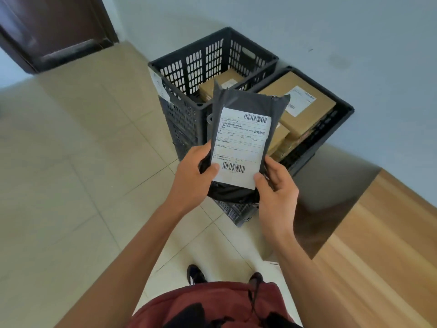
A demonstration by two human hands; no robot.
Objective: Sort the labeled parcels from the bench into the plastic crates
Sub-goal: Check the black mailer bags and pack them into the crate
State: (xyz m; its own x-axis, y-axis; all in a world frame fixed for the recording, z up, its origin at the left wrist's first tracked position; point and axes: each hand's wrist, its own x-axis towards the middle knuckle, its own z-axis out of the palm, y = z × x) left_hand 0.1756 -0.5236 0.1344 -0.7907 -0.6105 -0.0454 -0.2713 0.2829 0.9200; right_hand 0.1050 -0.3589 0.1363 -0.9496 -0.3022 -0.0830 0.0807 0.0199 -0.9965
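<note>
Dark grey plastic wraps the soft mailer parcel (238,147) I am holding up in front of me, its white shipping label (241,147) with two barcodes turned toward my eyes. My left hand (192,176) grips the lower left edge, thumb laid over the label's corner and fingers curled behind. My right hand (276,185) grips the lower right edge the same way, thumb on the label's bottom corner.

Beyond the parcel, toward twelve o'clock, stands a tall black slatted plastic crate (203,65) on the beige tiled floor (71,174), with a brown cardboard box (220,85) lying inside it. Touching it at about one o'clock is a second black plastic crate (340,114), filled nearly to the rim with brown cardboard boxes; the top labeled box (300,102) lies flat with its white label up. The parcel hangs between me and both crates, above the floor and not inside either.

At three to four o'clock runs the light wooden bench (383,233). A dark brown door (52,29) sits at ten o'clock, against the pale wall (354,31).
</note>
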